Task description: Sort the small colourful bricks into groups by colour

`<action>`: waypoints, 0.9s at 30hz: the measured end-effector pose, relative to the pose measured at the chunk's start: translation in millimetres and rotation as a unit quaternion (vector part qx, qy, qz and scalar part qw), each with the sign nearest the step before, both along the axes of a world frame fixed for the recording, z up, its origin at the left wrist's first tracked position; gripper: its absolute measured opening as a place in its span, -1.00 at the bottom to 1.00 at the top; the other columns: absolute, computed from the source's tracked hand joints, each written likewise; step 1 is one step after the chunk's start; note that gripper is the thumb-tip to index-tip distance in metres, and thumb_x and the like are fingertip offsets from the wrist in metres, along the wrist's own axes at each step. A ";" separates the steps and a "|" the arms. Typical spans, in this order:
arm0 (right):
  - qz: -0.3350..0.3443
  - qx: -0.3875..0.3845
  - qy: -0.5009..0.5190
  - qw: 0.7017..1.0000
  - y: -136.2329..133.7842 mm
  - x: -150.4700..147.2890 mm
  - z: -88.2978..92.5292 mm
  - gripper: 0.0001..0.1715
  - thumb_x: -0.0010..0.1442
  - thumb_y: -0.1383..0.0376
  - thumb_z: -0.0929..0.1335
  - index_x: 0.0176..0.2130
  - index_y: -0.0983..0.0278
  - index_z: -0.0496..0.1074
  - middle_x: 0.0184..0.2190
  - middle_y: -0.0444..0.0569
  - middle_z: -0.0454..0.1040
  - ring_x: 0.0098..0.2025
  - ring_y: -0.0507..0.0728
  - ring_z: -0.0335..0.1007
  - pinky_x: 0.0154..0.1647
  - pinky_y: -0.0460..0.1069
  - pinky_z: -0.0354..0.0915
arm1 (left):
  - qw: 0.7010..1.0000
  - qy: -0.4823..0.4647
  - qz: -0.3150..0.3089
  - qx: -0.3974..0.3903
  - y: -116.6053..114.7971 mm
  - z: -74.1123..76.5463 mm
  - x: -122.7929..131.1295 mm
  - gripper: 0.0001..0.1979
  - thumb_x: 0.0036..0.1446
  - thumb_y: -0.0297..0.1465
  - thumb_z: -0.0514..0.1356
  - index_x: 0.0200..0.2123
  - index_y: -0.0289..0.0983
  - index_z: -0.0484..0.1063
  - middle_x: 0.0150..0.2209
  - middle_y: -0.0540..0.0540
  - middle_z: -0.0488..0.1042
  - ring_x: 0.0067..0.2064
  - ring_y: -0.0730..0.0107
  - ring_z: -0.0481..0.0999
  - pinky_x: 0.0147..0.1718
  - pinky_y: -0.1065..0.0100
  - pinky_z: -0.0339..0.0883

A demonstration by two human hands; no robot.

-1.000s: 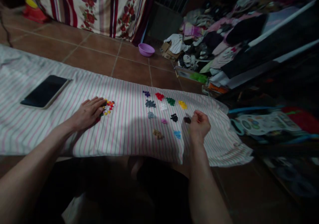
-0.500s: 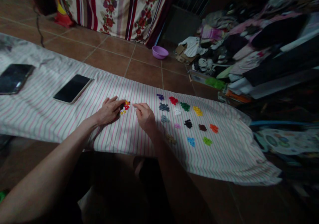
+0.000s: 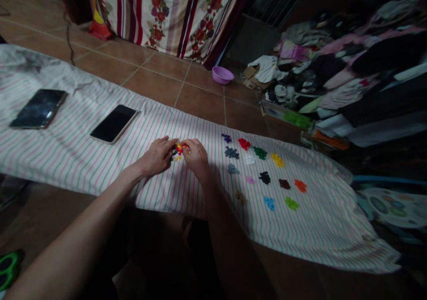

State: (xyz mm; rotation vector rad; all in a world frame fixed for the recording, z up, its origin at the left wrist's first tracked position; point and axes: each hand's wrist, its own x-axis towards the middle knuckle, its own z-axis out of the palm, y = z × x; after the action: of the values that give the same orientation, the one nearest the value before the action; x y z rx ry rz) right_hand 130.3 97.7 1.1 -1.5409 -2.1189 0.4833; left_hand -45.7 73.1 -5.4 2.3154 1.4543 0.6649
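A small cluster of mixed coloured pieces [image 3: 177,156], with red, yellow, white and green among them, lies on the striped cloth [image 3: 187,193]. My left hand [image 3: 158,156] rests flat beside its left edge, fingers stretched out and touching or nearly touching the pieces. From the right, my right hand [image 3: 196,156] reaches to the same cluster with thumb and fingertips pinched together. Whatever sits in that pinch is too small to make out. Right of my hands lie small heaps sorted by colour, among them red [image 3: 244,143], dark green [image 3: 260,152], yellow [image 3: 277,160] and light blue [image 3: 269,203].
Two dark-screened devices, a phone [image 3: 114,123] and a larger tablet-like one [image 3: 39,108], lie on the cloth to the left. Beyond the far edge a purple basin [image 3: 223,75] stands on the tiled floor. Piled clothes [image 3: 333,59] fill the right background.
My right hand has moved in to the mixed pieces, where its fingertips now meet the cluster. My left hand stays beside them. The whole view has shifted slightly.
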 end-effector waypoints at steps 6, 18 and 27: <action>0.010 -0.005 0.014 1.000 3.8 1.6 -1.7 -0.65 0.10 0.45 0.27 -0.15 0.19 0.48 -0.23 -0.05 0.47 -0.18 0.13 0.37 -0.02 0.03 0.29 | 1.000 -0.011 -0.018 0.016 -5.8 5.2 -7.8 -0.47 0.13 -0.53 -0.01 0.20 -0.27 0.23 0.11 -0.24 0.41 0.19 0.17 0.36 0.17 0.04 0.28; 0.031 -0.003 0.091 0.995 -0.1 11.4 -4.8 -0.66 0.13 0.34 0.30 -0.08 0.25 0.49 -0.17 -0.02 0.51 -0.22 0.08 0.44 -0.07 0.01 0.38 | 0.999 0.036 0.001 -0.024 -12.2 9.7 -15.6 -0.54 0.19 -0.45 -0.03 0.16 -0.23 0.29 0.12 -0.18 0.43 0.25 0.14 0.30 0.21 0.02 0.24; 0.002 -0.002 0.057 0.998 0.6 5.1 -6.0 -0.78 0.20 0.30 0.30 -0.18 0.23 0.52 -0.21 -0.03 0.47 -0.26 0.07 0.41 -0.06 -0.01 0.32 | 0.999 0.022 -0.031 0.031 -2.7 2.9 -12.9 -0.61 0.22 -0.44 -0.04 0.08 -0.27 0.35 0.05 -0.18 0.47 0.15 0.19 0.39 0.26 -0.04 0.15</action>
State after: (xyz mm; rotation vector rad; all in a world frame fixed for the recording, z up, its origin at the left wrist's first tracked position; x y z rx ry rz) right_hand 135.5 98.3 -4.9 -1.4755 -2.0368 0.5646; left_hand -58.7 70.4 -2.5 2.4263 1.3935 0.6539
